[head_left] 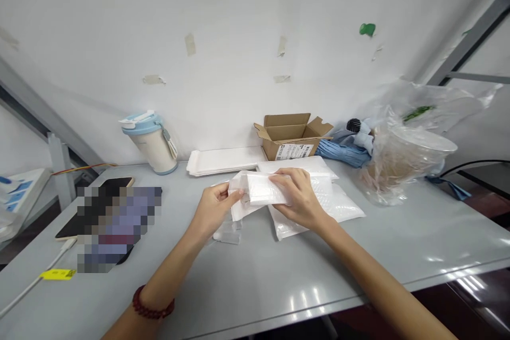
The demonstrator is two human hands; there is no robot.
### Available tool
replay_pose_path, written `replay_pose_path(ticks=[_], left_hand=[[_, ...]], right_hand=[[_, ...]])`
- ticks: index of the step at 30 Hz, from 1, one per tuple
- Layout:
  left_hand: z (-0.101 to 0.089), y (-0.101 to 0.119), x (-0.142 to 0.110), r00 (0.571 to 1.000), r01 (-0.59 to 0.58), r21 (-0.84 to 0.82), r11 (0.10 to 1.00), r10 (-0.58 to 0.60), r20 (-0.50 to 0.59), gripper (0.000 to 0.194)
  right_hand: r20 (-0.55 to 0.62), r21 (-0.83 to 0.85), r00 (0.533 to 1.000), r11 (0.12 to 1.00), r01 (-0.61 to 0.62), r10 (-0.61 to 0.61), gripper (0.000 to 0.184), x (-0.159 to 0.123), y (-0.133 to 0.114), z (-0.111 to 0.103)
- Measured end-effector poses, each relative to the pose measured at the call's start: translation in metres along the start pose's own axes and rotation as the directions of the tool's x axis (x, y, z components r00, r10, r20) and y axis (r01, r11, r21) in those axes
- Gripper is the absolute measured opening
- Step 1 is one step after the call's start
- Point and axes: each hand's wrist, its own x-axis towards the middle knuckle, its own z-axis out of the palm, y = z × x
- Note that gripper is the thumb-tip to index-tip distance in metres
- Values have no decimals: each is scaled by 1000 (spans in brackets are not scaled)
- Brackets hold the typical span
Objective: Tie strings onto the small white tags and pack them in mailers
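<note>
Between my hands, above the grey table (255, 281), is a white padded mailer (263, 188), folded or rolled on itself. My left hand (215, 207) pinches its left end between thumb and fingers. From the right, my right hand (298, 196) grips the mailer's other end, fingers over the top. More white bubble mailers (338, 204) lie flat on the table behind and beneath my right hand. Below my left hand rest some small clear plastic pieces (229, 235), whose kind I cannot make out.
An open cardboard box (287, 138) stands by the wall, with a stack of white mailers (227, 160) to its left. A tumbler (153, 143) and two phones (119, 223) are at left. Blue cloth (345, 153) and a plastic-wrapped tub (406, 159) sit at right.
</note>
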Motion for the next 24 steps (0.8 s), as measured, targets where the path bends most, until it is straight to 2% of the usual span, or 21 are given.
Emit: replay_pose_path(ticks=[6, 10, 15, 20, 22, 24], left_hand=[[2, 4, -4, 997, 55, -36, 998, -54, 48, 34], [10, 4, -8, 999, 38, 3, 999, -38, -9, 29], [17, -1, -9, 996, 24, 48, 999, -19, -92, 19], [17, -3, -9, 989, 37, 19, 999, -34, -147, 25], [18, -1, -11, 988, 43, -15, 999, -45, -150, 26], [18, 3, -14, 993, 61, -61, 996, -67, -99, 31]], right_hand=[[-37, -108, 999, 994, 31, -36, 34, 2, -3, 2], [-26, -172, 998, 983, 58, -63, 32, 1, -4, 3], [41, -222, 994, 969, 111, -105, 41, -3, -9, 7], [61, -305, 991, 943, 133, -120, 44, -5, -16, 10], [31, -339, 992, 932, 127, -124, 42, -5, -18, 10], [-4, -363, 993, 925, 112, -121, 40, -4, -18, 11]])
